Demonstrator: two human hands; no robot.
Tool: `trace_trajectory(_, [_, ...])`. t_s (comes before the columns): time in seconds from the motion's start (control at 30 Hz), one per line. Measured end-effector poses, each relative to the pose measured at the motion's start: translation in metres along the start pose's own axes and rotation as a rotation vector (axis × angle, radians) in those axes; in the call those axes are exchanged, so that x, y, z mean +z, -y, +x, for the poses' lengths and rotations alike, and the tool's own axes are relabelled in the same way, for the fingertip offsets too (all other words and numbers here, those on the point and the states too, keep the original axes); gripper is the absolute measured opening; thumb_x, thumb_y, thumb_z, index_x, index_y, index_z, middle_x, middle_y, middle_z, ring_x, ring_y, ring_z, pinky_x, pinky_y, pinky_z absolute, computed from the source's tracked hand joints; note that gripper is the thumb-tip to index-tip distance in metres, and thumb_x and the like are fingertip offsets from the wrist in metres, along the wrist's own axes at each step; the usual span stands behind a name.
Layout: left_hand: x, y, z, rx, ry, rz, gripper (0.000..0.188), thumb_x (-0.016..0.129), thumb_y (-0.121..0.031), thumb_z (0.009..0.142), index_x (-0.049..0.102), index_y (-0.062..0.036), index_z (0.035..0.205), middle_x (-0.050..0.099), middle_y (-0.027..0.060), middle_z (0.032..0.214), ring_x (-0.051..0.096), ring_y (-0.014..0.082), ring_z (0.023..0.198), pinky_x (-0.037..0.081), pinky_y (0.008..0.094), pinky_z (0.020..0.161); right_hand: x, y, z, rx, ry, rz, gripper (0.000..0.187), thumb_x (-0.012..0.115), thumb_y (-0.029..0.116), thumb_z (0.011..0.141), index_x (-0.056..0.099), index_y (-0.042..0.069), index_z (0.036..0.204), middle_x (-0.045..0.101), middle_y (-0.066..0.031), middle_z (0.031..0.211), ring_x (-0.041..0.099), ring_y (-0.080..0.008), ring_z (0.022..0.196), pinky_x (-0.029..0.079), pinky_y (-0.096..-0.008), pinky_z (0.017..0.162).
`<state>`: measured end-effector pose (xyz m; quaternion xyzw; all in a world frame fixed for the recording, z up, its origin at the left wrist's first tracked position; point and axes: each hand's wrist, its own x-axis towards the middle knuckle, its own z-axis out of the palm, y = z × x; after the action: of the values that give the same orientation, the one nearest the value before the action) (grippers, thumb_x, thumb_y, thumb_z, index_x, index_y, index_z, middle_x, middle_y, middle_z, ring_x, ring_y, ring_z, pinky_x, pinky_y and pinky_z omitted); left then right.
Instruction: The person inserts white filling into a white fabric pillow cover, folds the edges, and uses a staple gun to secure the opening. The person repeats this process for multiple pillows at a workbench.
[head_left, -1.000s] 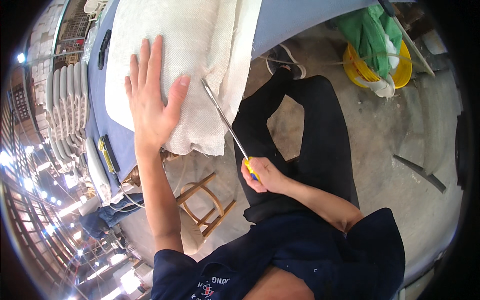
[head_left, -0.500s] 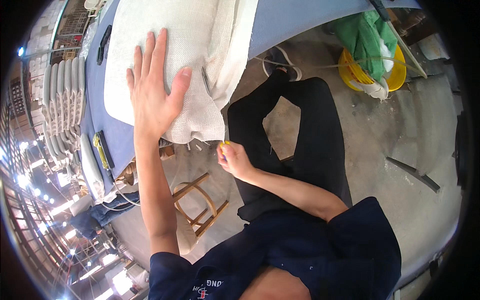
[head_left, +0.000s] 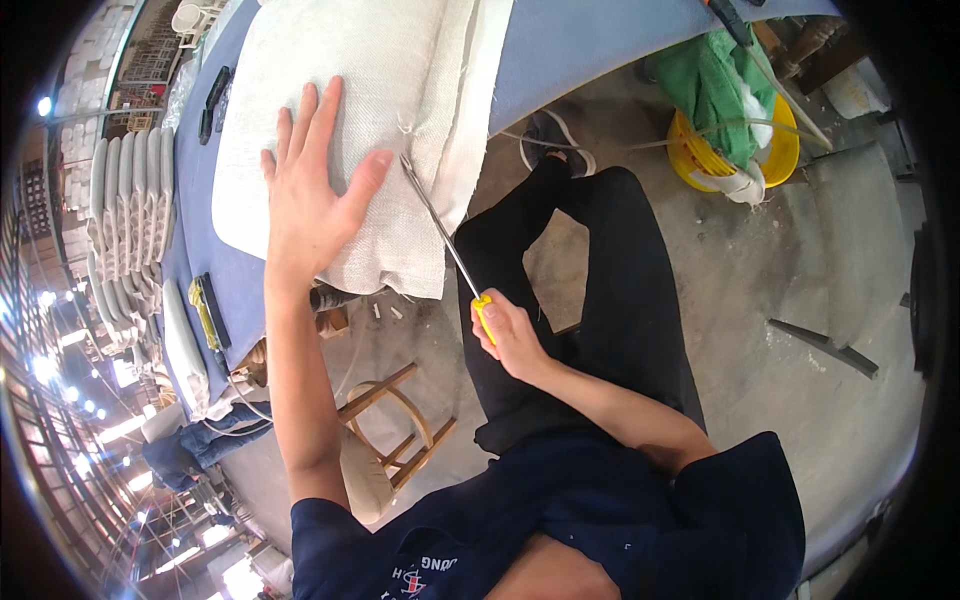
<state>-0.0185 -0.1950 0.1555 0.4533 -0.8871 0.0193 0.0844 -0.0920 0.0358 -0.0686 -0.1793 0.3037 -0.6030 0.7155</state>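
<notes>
A cushion panel covered in off-white woven fabric (head_left: pixel 370 90) lies on the blue-topped table, its loose fabric edge hanging over the near side. My left hand (head_left: pixel 312 205) rests flat on the fabric with fingers stretched and thumb apart. My right hand (head_left: pixel 510 335) grips the yellow handle of a screwdriver (head_left: pixel 440 225). Its long metal shaft slants up and left over the fabric, and the tip is beside my left thumb. A small tuft of white threads stands out of the fabric just above the tip.
A stapler-like air tool (head_left: pixel 208 312) and a black tool (head_left: pixel 212 105) lie on the blue table (head_left: pixel 560 55). Padded grey seats (head_left: pixel 130 195) are stacked at left. A wooden stool (head_left: pixel 400 425) stands below. At right are a yellow bucket (head_left: pixel 780 165) with green sacking and a dark strip (head_left: pixel 825 347).
My right hand has moved right and down, drawing the screwdriver shaft out from under the fabric into full view. My left hand stays on the fabric, with the thread tuft now visible.
</notes>
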Motion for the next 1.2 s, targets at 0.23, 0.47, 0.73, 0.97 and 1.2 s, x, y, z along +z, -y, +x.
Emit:
trace_trajectory(0.23, [0.001, -0.034, 0.003, -0.103, 0.152, 0.198, 0.125, 0.085, -0.058, 0.080, 0.016, -0.0059, 0.171, 0.019, 0.0331, 0.173, 0.014, 0.0542, 0.161, 0.016, 0.0739, 0.124, -0.011, 0.019, -0.008, 0.157, 0.058, 0.086, 0.036, 0.049, 0.039, 0.116, 0.056, 0.007, 0.100, 0.047, 0.0025, 0.076, 0.037, -0.0026, 0.060, 0.030, -0.0208, 0.048])
trace_trajectory(0.47, [0.004, -0.032, 0.002, -0.066, 0.085, 0.199, 0.124, 0.088, -0.056, 0.078, 0.021, -0.0070, 0.170, 0.024, 0.0309, 0.173, 0.019, 0.0523, 0.160, 0.019, 0.0729, 0.123, -0.011, 0.030, -0.014, 0.214, 0.090, 0.093, 0.039, 0.045, 0.042, 0.116, 0.054, 0.008, 0.100, 0.047, 0.0022, 0.073, 0.037, -0.0026, 0.056, 0.030, -0.0206, 0.047])
trace_trajectory(0.73, [0.007, -0.030, 0.000, -0.034, 0.038, 0.204, 0.124, 0.088, -0.059, 0.077, 0.024, -0.0073, 0.170, 0.027, 0.0316, 0.171, 0.022, 0.0524, 0.159, 0.021, 0.0690, 0.125, -0.021, 0.059, -0.025, 0.301, 0.104, -0.004, 0.039, 0.041, 0.042, 0.117, 0.054, 0.009, 0.101, 0.046, 0.0020, 0.071, 0.038, -0.0039, 0.053, 0.031, -0.0215, 0.046])
trace_trajectory(0.97, [0.005, -0.032, 0.001, -0.023, 0.012, 0.184, 0.122, 0.089, -0.057, 0.076, 0.027, -0.0073, 0.169, 0.030, 0.0331, 0.169, 0.025, 0.0537, 0.158, 0.023, 0.0668, 0.125, -0.028, 0.075, -0.031, 0.316, 0.121, -0.067, 0.042, 0.041, 0.046, 0.117, 0.055, 0.009, 0.102, 0.046, 0.0017, 0.070, 0.038, -0.0044, 0.053, 0.031, -0.0218, 0.046])
trace_trajectory(1.2, [0.009, -0.031, -0.005, 0.013, -0.065, 0.166, 0.115, 0.086, -0.056, 0.080, 0.030, -0.0075, 0.168, 0.032, 0.0318, 0.169, 0.027, 0.0542, 0.157, 0.022, 0.0682, 0.124, -0.047, 0.082, -0.020, 0.477, 0.235, 0.005, 0.047, 0.036, 0.046, 0.117, 0.057, 0.008, 0.098, 0.051, 0.0004, 0.069, 0.040, -0.0062, 0.050, 0.033, -0.0227, 0.045])
